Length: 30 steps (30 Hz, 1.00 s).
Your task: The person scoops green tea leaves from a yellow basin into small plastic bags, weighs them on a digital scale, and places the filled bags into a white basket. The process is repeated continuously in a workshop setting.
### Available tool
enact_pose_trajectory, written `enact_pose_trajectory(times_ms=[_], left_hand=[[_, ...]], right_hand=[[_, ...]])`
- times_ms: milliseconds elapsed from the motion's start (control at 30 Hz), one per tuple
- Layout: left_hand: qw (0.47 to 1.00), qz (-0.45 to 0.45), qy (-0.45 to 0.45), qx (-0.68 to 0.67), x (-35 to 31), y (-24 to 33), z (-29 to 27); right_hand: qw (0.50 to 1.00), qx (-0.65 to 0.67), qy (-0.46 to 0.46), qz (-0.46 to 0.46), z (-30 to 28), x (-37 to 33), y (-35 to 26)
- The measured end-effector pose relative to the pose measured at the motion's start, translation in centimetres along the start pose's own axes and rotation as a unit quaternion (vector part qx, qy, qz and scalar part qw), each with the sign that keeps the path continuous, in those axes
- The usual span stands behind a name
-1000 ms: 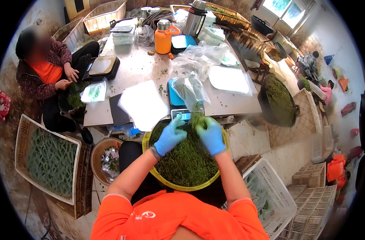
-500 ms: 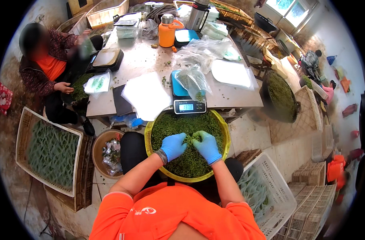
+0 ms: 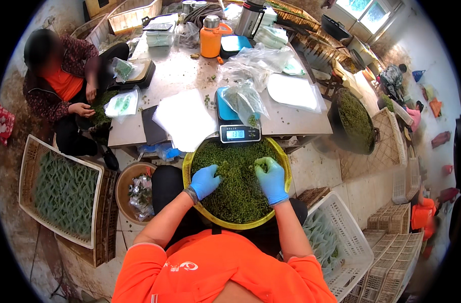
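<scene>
A yellow tub [image 3: 287, 171] full of small green peppercorns [image 3: 238, 194] sits in front of me. Both my hands wear blue gloves and are apart over the heap. On the left of the tub, my left hand [image 3: 205, 182] curls its fingers around a few green peppercorns. My right hand [image 3: 272, 183] is on the right side, fingers bent to the thumb on a small pinch of them. Just beyond the tub's far rim, a digital scale [image 3: 239, 134] with a lit display carries a clear bag [image 3: 244, 101] partly filled with green.
White sheets [image 3: 185, 120], an orange flask [image 3: 210, 38] and plastic bags are on the table [image 3: 296, 123]. Crates of green packets flank me, one left [image 3: 94, 202] and one right [image 3: 356, 247]. A bowl [image 3: 123, 194] holds scraps. At left, a co-worker [image 3: 64, 86] sits beside another scale.
My hands have moved apart, left hand leftward and right hand rightward and up. The co-worker's raised hand has come down, and a filled bag now lies on that person's scale.
</scene>
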<state>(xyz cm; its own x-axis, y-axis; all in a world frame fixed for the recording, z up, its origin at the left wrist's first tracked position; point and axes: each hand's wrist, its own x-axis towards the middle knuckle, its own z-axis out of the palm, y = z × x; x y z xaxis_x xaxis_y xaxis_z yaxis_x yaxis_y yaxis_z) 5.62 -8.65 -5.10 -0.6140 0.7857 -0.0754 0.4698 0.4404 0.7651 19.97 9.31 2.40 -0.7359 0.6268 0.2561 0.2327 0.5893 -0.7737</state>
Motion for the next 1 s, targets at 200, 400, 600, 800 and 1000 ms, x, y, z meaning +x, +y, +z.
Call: enact_pose_trajectory(times_ms=[200,400,600,800,1000], left_hand=[[1.000,-0.006,-0.012,0.015,-0.3,-0.2,0.1],[0.999,0.008,-0.030,0.035,0.4,0.7,0.0],[0.998,-0.013,-0.054,0.038,-0.1,0.9,-0.4],[0.981,0.022,-0.182,-0.067,1.3,1.9,0.3],[0.924,-0.059,-0.269,-0.266,0.5,3.5,-3.1]], right_hand=[[0.994,-0.089,0.057,-0.034,1.5,7.1,-0.9],[0.979,-0.166,-0.074,-0.091,4.0,15.1,0.7],[0.974,-0.158,-0.038,-0.159,0.6,4.5,-2.5],[0.928,-0.229,-0.288,-0.065,1.5,-1.6,-4.5],[0.915,-0.218,-0.337,-0.030,0.6,-2.6,-4.0]])
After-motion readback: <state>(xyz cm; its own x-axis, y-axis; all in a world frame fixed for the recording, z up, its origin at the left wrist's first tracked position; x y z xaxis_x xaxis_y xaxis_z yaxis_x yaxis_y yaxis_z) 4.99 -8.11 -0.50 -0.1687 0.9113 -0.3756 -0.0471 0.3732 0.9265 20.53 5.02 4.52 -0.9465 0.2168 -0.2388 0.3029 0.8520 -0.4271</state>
